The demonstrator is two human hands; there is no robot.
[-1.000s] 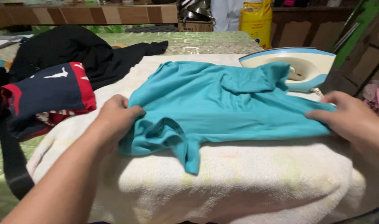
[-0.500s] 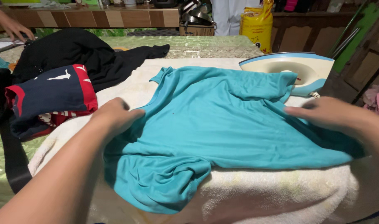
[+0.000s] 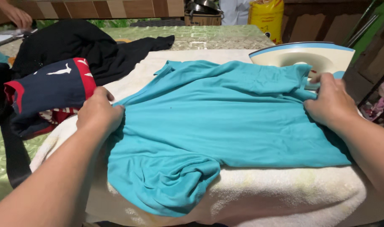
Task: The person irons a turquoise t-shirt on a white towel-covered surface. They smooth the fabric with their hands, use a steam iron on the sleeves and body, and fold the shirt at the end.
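Two hands: both are gripping the teal shirt (image 3: 225, 122) lying spread on the towel-covered table (image 3: 284, 189).
Left hand (image 3: 100, 112): fingers are curling, pinching the left edge.
Right hand (image 3: 331, 102): fingers are pressing together on bunched fabric.
Risk: that hand is working just beside the iron (image 3: 303, 56); nudging could topple it.
Surroundings: navy-red garment (image 3: 49, 90) and black cloth (image 3: 74, 42) are crowding the left.

another person's hand (image 3: 16, 16) cut by top edge, iron (image 3: 303, 56) partly behind shirt (image 3: 225, 126)
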